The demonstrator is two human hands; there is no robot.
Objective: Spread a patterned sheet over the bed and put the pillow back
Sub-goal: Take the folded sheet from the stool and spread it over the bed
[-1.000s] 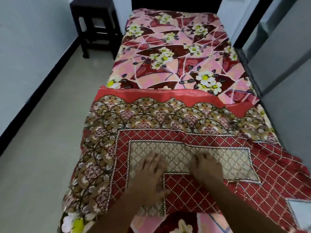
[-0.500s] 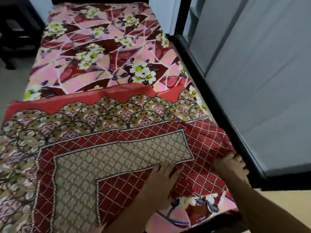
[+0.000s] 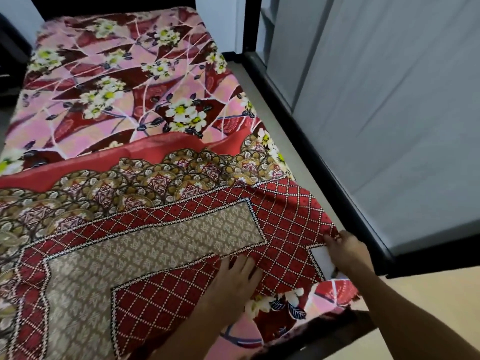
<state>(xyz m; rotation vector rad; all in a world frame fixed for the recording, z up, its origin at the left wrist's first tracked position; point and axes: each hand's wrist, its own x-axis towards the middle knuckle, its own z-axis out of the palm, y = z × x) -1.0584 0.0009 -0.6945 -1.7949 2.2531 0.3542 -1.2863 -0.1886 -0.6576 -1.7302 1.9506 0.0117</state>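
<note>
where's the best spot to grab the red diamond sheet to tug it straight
Grip the sheet by its right edge near the corner, coming from the right side of the bed: there its free edge reaches the bedside. The right hand pinches there; the left hand presses the middle.

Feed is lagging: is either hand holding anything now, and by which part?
The right hand pinches the patterned sheet at its right edge; the left hand only presses flat on it.

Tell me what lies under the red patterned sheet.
A pink floral cover shows beyond the red sheet and below its near corner. The rest beneath is hidden.
</note>
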